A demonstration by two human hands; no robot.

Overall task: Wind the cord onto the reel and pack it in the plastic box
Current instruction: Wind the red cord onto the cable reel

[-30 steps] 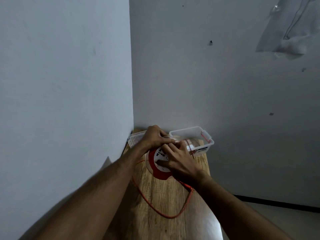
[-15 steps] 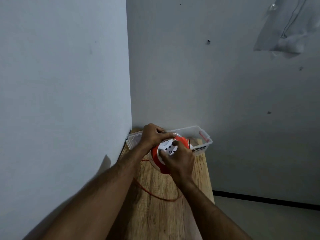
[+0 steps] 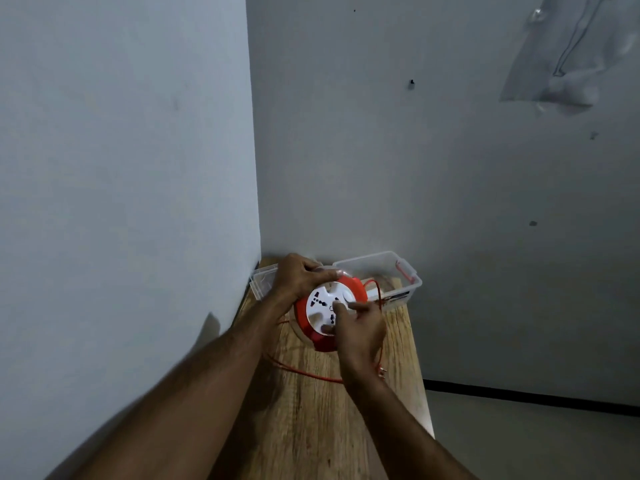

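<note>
The reel (image 3: 330,311) is standing tilted on the counter (image 3: 311,427), its white socket face turned up toward the camera, just in front of the box (image 3: 412,275). The left hand (image 3: 299,277) is gripping the reel's upper rim, fingers curled over the top edge. The right hand (image 3: 360,329) is lying against the face's lower right, fingers curled; what it is pinching, I cannot tell for sure. The cord (image 3: 304,374) is trailing loose behind that wrist, looping across the counter toward the camera, with 1 strand arching up beside the box. So the slack is lying nearest the right hand, which probably does the winding.
</note>
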